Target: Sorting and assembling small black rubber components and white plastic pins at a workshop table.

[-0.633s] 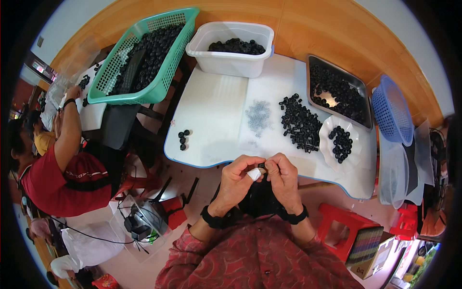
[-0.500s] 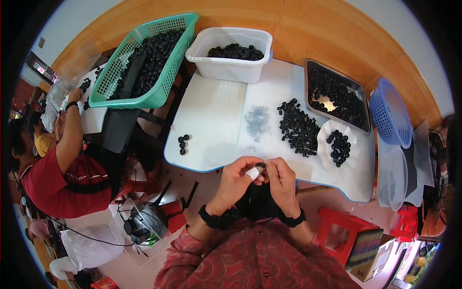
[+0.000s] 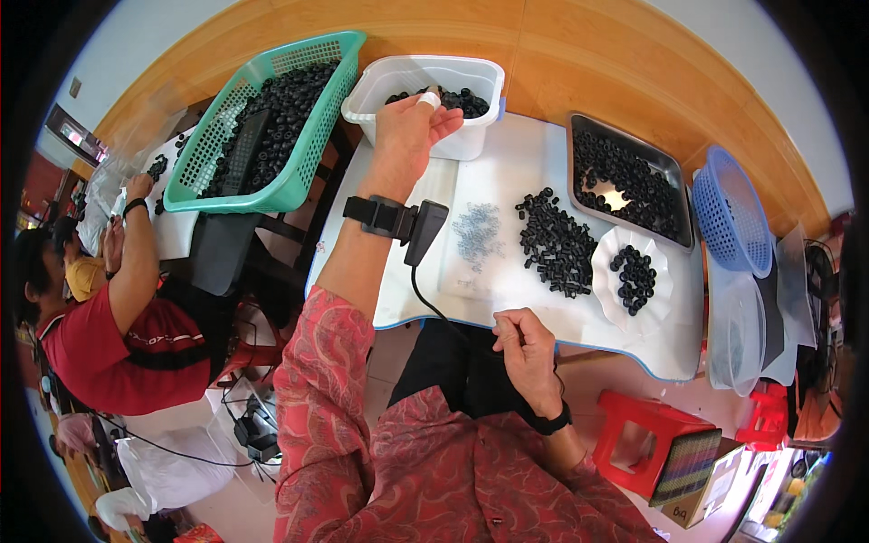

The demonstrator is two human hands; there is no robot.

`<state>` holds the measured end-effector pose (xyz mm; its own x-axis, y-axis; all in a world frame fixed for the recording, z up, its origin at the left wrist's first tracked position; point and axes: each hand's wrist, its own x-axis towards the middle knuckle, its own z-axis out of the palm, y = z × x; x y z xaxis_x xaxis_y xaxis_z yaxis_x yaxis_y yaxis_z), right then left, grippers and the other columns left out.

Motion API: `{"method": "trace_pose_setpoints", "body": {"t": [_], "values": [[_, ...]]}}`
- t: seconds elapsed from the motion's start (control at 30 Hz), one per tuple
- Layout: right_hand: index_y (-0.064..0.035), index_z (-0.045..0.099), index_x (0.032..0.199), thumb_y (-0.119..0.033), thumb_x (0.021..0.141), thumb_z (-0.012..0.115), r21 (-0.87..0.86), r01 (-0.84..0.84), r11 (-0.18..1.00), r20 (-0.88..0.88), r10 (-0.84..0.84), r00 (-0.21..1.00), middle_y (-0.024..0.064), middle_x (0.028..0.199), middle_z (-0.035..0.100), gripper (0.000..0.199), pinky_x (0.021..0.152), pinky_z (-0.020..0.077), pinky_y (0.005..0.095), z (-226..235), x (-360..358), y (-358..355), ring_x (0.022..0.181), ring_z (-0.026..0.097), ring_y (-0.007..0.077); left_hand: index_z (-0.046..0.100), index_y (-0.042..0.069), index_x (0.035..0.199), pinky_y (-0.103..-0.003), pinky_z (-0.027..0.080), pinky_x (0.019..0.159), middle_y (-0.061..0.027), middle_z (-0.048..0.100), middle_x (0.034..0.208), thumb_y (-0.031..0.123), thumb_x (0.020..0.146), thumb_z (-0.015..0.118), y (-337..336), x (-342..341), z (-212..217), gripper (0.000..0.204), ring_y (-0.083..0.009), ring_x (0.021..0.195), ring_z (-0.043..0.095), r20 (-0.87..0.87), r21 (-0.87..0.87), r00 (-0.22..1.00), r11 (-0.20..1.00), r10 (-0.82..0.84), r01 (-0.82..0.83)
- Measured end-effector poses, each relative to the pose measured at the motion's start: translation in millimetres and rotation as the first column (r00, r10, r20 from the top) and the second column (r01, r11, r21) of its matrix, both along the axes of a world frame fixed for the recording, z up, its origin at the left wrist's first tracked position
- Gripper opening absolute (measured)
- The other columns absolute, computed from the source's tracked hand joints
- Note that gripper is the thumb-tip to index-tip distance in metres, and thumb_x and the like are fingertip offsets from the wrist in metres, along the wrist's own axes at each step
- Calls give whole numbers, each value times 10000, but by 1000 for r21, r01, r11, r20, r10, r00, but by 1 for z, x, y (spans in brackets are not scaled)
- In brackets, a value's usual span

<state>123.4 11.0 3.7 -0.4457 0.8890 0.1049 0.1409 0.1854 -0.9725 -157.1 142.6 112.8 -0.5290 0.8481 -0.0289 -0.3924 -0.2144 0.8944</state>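
Note:
My left hand [image 3: 405,136] reaches out over the near rim of the white tub [image 3: 355,107], with white tape round its thumb. Its thumb and fingers are apart, and I see nothing held between them. Small round black parts [image 3: 471,103] lie in the tub beyond the fingers. At the table's front edge, my right hand [image 3: 527,355] is closed, the thumb pressed to curled fingers; whatever may be inside is hidden. A pile of short black tube-like pieces [image 3: 554,244] and scattered small clear pieces [image 3: 478,233] lie on the white table [image 3: 543,145].
A green basket [image 3: 312,167] of black parts stands left of the tub. To the right are a metal tray [image 3: 690,204], a white scalloped plate [image 3: 615,303] and a blue basket [image 3: 733,213]. A red stool [image 3: 625,434] stands below. A co-worker in a red shirt [image 3: 118,348] sits left.
My hands have parted from a small dark piece. The left has gone forward to the tub; the right stays near the table edge. The small group of black rings at the left is now covered by my arm.

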Motion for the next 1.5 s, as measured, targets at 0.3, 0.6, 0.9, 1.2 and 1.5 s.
{"method": "trace_pose_setpoints", "body": {"t": [0.3,0.6,0.9,1.2,1.5], "values": [[9,625,1007,-21,982,602,97,12,995,54,-17,998,98,824,607,45,548,484,277,-11,-3,8,607,604,152,734,-15,1051,-235,512,638,-49,713,897,-79,836,561,-118,46,-75,283,-95,694,630,-645,-321,724,946,-245,35],[5,603,1006,22,954,613,193,11,981,94,-29,995,122,806,575,56,546,468,330,-11,-8,8,600,586,202,761,50,1000,-353,516,677,-136,639,908,-103,771,601,-153,90,-128,318,-280,763,648,-882,-247,444,957,-158,-151],[1,603,999,31,932,631,240,7,971,124,-38,992,126,807,584,78,558,471,353,-16,-10,11,617,593,240,681,61,963,-441,520,678,-136,569,960,-135,731,555,-156,99,-126,329,-351,800,626,-949,-208,275,960,-153,-186],[-2,607,981,30,925,641,222,18,975,122,-46,991,130,810,590,73,563,471,358,-17,-10,11,628,596,260,660,35,968,-428,526,688,-132,550,957,-119,729,586,-160,99,-128,294,-339,846,616,-971,-147,215,973,-107,-179],[-15,610,972,22,920,653,295,9,956,140,-52,989,132,821,603,77,562,478,366,-19,-13,12,641,613,287,671,22,973,-413,538,708,-136,587,999,-167,699,553,-161,98,-131,353,-340,833,636,-948,-101,313,987,-57,-128]]}}
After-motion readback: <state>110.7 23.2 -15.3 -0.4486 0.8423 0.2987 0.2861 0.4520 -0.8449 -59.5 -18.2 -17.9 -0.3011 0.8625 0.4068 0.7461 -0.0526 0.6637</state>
